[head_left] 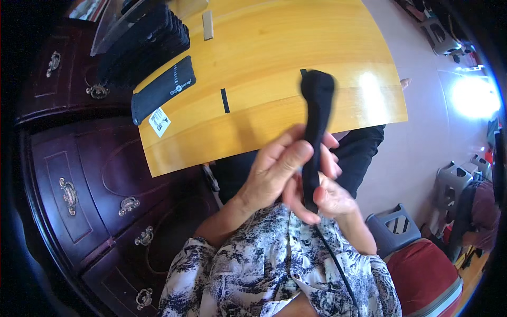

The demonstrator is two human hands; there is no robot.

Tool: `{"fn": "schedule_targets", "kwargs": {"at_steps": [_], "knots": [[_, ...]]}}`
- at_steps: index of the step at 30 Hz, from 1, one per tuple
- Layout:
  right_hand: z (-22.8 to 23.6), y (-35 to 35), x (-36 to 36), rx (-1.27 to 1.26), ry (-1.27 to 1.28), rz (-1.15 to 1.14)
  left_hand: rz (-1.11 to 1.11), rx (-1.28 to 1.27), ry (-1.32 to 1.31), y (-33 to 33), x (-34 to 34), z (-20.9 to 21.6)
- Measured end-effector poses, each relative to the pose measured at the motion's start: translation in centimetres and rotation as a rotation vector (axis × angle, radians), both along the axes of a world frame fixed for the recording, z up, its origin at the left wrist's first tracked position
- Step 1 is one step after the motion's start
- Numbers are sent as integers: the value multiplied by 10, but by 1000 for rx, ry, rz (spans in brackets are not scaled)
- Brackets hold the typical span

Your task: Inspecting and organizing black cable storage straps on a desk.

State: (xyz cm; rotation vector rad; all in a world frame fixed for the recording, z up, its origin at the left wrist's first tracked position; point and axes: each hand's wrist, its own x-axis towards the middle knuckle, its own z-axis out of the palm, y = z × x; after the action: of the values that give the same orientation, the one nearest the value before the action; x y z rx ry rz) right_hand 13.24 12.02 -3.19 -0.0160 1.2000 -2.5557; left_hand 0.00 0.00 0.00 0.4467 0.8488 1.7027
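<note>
Both my hands hold a long, dark black object [318, 111] with a wider, rounded far end, raised over the table's near edge. It is blurred, and I cannot make out its exact kind. My left hand [274, 166] grips its middle, thumb on the near side. My right hand [335, 198] closes round its lower end, fingers curled across it. A thin black cord [338, 264] runs from below my hands down over my patterned shirt; whether it joins the object is hidden. On the table's left lies a flat black pouch [163, 90] with white print.
A stack of black fabric pieces [148, 47] stands at the yellow table's [264, 47] far left, by a clear plastic bin [113, 26]. Nearby are a beige strip [208, 25], a black strip [225, 100] and a white label [159, 122]. Dark drawers [68, 195] line the left; a grey stool [395, 227] stands right.
</note>
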Motion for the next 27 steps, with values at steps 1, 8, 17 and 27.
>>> {"fn": "schedule_targets", "kwargs": {"at_steps": [1, 8, 17, 27], "knots": [[2, -1, -2, -2, 6, -4, 61, -20, 81, -1, -5, -1], [57, 14, -3, 559, -120, -897, 293, -321, 1215, -24, -12, 16], [57, 9, -30, 506, -174, -887, 206, -239, 1144, -46, -6, -8], [49, -12, -19, 1771, 466, -396, -300, -565, 1313, -67, -10, -19]]}}
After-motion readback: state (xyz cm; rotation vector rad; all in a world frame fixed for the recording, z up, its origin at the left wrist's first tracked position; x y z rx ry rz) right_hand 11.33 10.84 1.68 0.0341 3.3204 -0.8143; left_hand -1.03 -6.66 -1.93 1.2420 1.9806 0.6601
